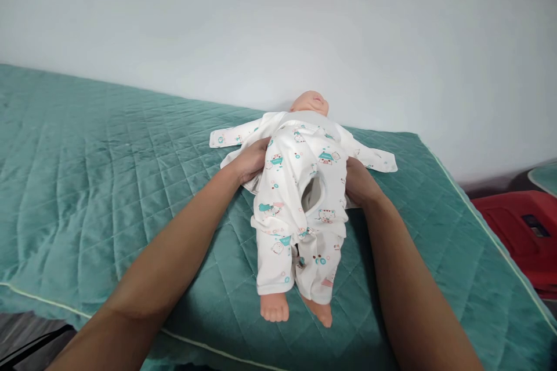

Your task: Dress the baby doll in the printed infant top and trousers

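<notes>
A baby doll (310,103) lies on its back, its head by the wall and its bare feet toward me. It wears a white long-sleeved top (369,157), with the sleeves spread to both sides. White printed baby pants (300,156) cover its front up to the chest, with an open crotch hole in the middle. My left hand (255,161) is closed on the left side of the pants, its fingertips hidden by cloth. At the opposite side, my right hand (359,181) is closed on the pants, most of its fingers behind the fabric.
A green quilted cover (130,185) with pale piping lies under the doll. Behind it rises a plain light wall (217,23). Beyond the cover's right edge stands a red plastic object (513,226). Grey flooring (26,330) shows at the lower left.
</notes>
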`<state>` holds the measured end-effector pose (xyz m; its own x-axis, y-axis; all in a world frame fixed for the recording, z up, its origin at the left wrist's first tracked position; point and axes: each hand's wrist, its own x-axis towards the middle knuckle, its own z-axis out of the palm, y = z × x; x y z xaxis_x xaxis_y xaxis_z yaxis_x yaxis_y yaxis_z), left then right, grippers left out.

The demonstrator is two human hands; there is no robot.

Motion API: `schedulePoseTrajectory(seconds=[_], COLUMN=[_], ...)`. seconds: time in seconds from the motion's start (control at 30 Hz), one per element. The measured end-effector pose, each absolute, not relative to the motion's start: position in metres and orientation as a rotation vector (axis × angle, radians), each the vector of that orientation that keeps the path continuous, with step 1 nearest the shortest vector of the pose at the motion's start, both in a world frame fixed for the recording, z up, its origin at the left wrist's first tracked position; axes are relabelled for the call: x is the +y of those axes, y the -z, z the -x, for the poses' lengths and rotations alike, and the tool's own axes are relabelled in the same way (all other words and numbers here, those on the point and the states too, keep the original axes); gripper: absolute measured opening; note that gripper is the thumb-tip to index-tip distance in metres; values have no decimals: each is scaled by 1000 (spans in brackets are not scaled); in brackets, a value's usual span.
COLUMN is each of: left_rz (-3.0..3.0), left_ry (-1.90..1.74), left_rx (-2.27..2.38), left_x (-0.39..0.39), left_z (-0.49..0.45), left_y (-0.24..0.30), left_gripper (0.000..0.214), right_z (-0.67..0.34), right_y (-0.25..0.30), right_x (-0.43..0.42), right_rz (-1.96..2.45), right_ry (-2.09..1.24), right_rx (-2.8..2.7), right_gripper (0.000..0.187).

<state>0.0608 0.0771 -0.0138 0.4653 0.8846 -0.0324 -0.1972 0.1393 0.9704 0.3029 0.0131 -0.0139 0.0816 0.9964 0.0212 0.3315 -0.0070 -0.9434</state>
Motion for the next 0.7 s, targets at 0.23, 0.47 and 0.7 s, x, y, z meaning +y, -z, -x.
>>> schedulePoseTrajectory(seconds=[0.23, 0.47, 0.7], left_rz=[-1132, -1075, -1049], left_ry=[-919, -960, -981], left_rx=[786, 795, 804], left_x=[77, 77, 74], left_z=[-63, -68, -69], left_y=[14, 13, 15], left_gripper=[22, 20, 26], right_z=[-306, -304, -303], right_y=[19, 20, 23], right_x=[15, 14, 17], right_rz=[1302, 1292, 1310], right_ry=[-970, -801, -705], right_rx=[-1370, -1382, -1352], right_gripper=[23, 19, 17])
